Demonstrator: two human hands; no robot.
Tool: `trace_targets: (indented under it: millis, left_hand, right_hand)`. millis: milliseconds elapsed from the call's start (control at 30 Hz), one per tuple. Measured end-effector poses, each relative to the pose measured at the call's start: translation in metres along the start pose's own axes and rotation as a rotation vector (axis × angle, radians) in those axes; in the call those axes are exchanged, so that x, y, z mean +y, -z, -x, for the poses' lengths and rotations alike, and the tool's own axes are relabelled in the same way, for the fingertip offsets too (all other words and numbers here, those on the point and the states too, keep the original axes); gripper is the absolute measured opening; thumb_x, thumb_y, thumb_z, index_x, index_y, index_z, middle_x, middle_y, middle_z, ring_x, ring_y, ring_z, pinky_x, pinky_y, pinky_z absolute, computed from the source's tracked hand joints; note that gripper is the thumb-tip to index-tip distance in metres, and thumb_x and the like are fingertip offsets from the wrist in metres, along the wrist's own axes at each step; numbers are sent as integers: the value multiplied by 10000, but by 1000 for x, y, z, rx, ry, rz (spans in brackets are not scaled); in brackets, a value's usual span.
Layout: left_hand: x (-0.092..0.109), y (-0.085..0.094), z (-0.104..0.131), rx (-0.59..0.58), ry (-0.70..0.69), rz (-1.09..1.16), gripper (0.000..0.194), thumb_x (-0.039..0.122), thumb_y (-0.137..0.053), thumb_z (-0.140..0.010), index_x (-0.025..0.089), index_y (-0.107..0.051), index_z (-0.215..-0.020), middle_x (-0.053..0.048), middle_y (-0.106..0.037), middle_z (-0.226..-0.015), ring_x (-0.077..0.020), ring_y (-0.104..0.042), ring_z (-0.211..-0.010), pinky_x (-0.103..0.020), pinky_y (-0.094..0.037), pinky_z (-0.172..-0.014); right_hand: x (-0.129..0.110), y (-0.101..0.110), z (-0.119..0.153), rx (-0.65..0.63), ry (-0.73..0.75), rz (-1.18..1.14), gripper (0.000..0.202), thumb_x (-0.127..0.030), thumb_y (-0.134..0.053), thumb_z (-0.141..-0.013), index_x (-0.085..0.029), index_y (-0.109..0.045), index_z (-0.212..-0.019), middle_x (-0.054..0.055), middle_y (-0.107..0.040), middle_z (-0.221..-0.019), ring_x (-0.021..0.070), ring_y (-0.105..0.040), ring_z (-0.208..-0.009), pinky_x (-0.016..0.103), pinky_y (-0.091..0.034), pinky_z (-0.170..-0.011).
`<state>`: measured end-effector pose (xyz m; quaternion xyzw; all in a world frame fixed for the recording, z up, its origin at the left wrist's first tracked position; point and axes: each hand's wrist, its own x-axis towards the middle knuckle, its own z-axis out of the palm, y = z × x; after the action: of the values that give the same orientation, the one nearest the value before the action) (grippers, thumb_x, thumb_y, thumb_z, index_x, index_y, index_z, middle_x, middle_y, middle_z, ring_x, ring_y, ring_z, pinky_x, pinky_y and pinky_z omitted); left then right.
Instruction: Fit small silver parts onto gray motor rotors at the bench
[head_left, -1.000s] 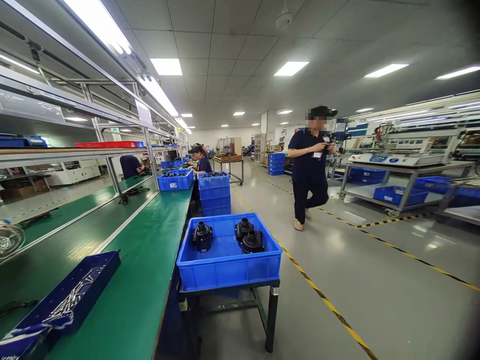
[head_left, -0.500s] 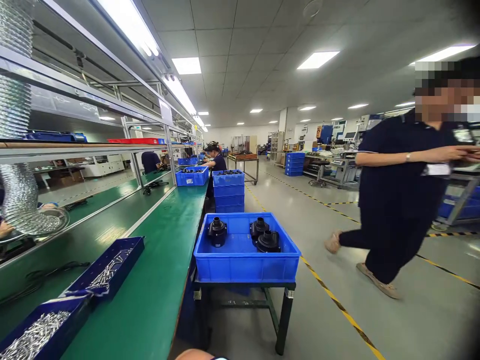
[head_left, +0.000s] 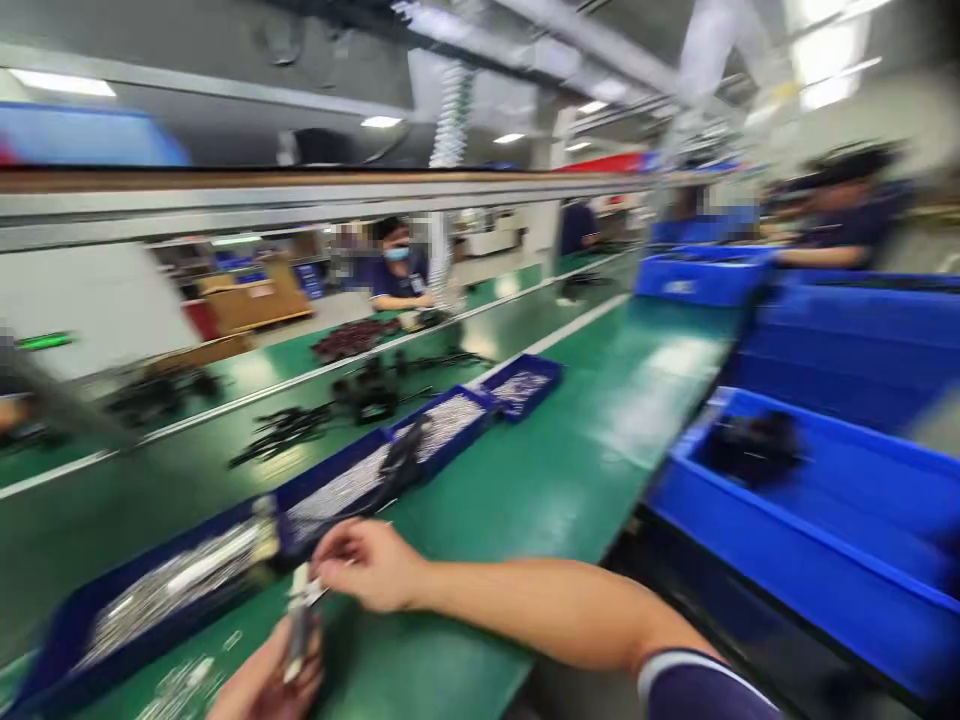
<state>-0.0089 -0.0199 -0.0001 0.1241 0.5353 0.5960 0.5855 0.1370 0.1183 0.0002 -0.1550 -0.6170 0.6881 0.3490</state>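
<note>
Fingers [head_left: 330,560] of the right hand [head_left: 371,565] pinched a small metal part [head_left: 300,620] gripped by the left hand [head_left: 262,680]; both had newly entered view, trays [head_left: 352,485] at twelve o'clock on the worktop [head_left: 540,480].

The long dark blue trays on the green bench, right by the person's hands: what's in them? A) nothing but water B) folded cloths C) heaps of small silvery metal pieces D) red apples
C. The dark blue trays hold pale, silvery heaps of small metal pieces, too blurred to name exactly, just beyond the right hand and the left hand on the green bench.
</note>
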Motion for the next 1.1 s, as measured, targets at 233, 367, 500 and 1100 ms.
trace_targets:
  millis: [233,367,500,1100]
  left_hand:
    - [2,1,22,-111,-48,148,503,496,-992,-708,88,-803,-932,-41,-579,-765,-85,-464,-636,-210,-426,-598]
    - [1,2,22,-142,-60,125,496,507,-953,-769,84,-792,-974,-48,-586,-777,-83,-464,-635,-212,-413,-611]
    - [0,5,26,-144,-127,43,473,517,-927,-798,88,-753,-894,-63,-607,-779,-93,-456,-654,-220,-385,-626]
    - [0,4,34,-9,-262,-266,542,605,-885,-790,115,-652,-790,-34,-591,-725,-95,-380,-622,-260,-246,-593]
  right_hand:
    - [31,-16,-8,-167,-36,-80,374,-472,-840,-885,-174,-793,-1105,83,-781,-1070,191,-723,-990,371,-559,-984]
    - [28,-12,-5,-184,-54,-46,343,-465,-819,-910,-192,-825,-1118,90,-789,-1066,183,-730,-918,362,-588,-924]
    - [23,-13,-5,-208,-28,-2,291,-436,-799,-930,-208,-837,-1107,85,-785,-1069,175,-728,-899,334,-598,-870]
    - [8,-14,3,-241,51,192,177,-334,-774,-961,-215,-849,-1070,67,-724,-940,176,-665,-905,325,-534,-837]
